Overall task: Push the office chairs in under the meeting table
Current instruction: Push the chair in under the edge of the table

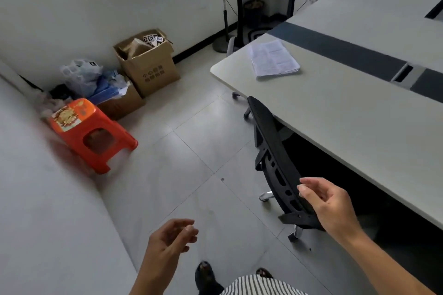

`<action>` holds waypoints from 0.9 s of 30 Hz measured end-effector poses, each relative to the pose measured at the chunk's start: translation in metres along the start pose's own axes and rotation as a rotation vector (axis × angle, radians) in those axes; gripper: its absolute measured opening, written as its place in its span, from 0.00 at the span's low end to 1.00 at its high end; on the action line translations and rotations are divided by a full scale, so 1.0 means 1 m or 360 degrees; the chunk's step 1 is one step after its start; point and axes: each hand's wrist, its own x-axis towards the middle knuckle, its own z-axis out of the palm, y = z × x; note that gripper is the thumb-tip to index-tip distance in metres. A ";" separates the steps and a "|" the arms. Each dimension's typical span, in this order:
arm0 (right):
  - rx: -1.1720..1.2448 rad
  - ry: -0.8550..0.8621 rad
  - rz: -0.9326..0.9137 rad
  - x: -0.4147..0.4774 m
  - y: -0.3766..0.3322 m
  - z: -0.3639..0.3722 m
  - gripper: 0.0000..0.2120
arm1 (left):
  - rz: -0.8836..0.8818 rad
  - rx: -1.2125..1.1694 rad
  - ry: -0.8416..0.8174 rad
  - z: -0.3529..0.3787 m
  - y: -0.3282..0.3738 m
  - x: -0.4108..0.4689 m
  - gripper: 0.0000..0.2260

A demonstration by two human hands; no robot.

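Note:
A black mesh office chair (273, 151) stands with its backrest close against the long edge of the pale meeting table (347, 112), its seat under the top. My right hand (328, 203) hovers at the near end of that backrest, fingers loosely curled, holding nothing. My left hand (171, 238) hangs over the floor, also loosely curled and empty. A second black chair (263, 12) stands at the far end of the table, its back upright and clear of the edge.
A stack of papers (273, 58) lies on the table. An orange plastic stool (91, 134), cardboard boxes (148, 64) and bags sit along the left wall. A standing fan (224, 5) is at the back. Tiled floor lies between wall and table.

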 end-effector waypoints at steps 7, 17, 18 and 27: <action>-0.0479 0.0216 0.0373 0.073 -0.002 0.065 0.21 | 0.0059 0.0114 -0.0305 -0.036 0.025 0.129 0.03; -0.1136 0.0301 0.0748 0.076 -0.015 0.116 0.26 | 0.0309 0.0625 -0.0971 -0.034 0.091 0.280 0.03; -0.1141 0.0307 0.0760 0.071 -0.016 0.116 0.24 | 0.0370 0.0717 -0.1057 -0.023 0.096 0.289 0.03; -0.1130 0.0283 0.0613 0.016 0.016 0.112 0.43 | 0.1476 0.1383 -0.1094 0.085 0.095 0.308 0.08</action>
